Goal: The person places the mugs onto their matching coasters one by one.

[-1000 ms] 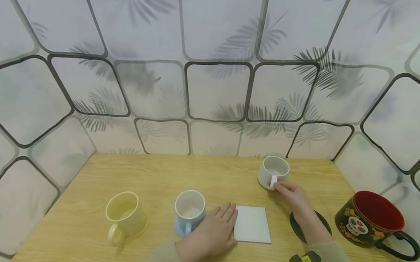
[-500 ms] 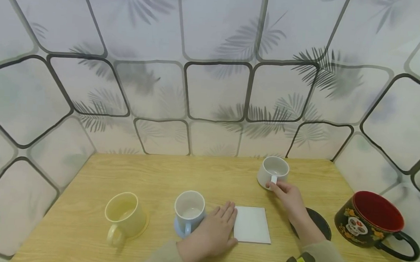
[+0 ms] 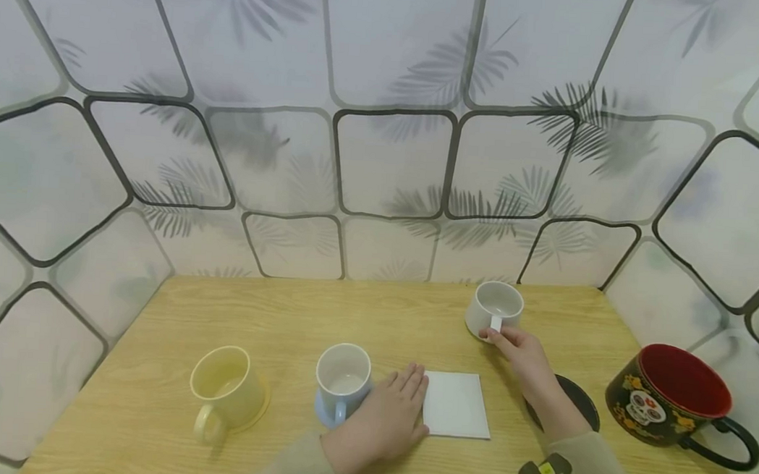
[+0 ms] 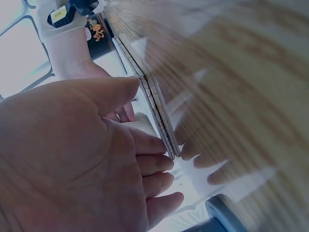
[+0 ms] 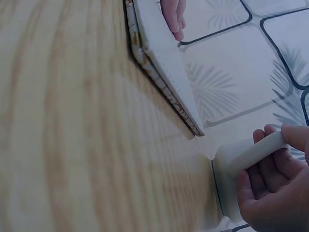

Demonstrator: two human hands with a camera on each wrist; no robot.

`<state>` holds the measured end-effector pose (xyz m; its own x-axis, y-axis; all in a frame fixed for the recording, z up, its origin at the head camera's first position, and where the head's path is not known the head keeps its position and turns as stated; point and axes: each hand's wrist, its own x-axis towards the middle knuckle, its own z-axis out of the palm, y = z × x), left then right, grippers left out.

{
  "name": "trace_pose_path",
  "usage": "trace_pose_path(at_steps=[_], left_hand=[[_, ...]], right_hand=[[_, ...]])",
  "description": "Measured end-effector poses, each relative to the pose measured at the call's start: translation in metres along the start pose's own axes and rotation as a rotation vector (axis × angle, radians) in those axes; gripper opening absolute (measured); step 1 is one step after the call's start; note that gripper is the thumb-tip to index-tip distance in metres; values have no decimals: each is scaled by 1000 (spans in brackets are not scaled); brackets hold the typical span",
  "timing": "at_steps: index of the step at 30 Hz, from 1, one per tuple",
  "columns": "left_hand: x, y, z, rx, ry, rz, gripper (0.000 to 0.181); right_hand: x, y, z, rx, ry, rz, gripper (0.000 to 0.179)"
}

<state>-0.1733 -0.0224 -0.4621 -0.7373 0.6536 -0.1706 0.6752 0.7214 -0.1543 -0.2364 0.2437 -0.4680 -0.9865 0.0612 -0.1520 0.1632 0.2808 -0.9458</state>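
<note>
Broadly, the scene is enclosed by a pale fabric backdrop (image 3: pixel 390 165) printed with dark rounded frames and grey palm leaves. Below it, a wood-grained yellowish tabletop (image 3: pixel 283 311) is spread. Near its right edge, a large black mug with a red interior and a painted skull (image 3: pixel 646 409) is set, its handle turned outward.

The person's left hand (image 3: pixel 384 418) is laid with fingers extended and close together, the fingertips brought up to the left edge of a square white pad with a layered rim (image 3: pixel 457 405). By the person's right hand (image 3: pixel 522 358), the handle of a plain white mug (image 3: pixel 482 319) is pinched between thumb and fingers; this mug is held upright near the back edge, toward the back right corner.

Toward the left edge, a pale yellow mug (image 3: pixel 239 399) is stood on a round yellow coaster (image 3: pixel 262 407). Just beside the left hand, a white-and-blue mug (image 3: pixel 351 400) is placed on a round light-blue coaster (image 3: pixel 321 413). Toward the right edge, a round black coaster (image 3: pixel 581 401) is partly covered by the right forearm. At the right cuff, a small dark device with a yellow label (image 3: pixel 544 472) is worn.
</note>
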Motion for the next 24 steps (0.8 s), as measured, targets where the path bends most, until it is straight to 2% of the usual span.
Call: trace_pose_path(at_steps=[7,15,24], left_hand=[[2,-1,0,14,2,0,75],[2,0,4,24,9,8,74],[1,0,1,3,-6,-5,74]], right_hand=[[2,-3,1,-3,8,-32,42],[1,-3,2,11,38,-27,35],[0,0,2,99,57,-7,31]])
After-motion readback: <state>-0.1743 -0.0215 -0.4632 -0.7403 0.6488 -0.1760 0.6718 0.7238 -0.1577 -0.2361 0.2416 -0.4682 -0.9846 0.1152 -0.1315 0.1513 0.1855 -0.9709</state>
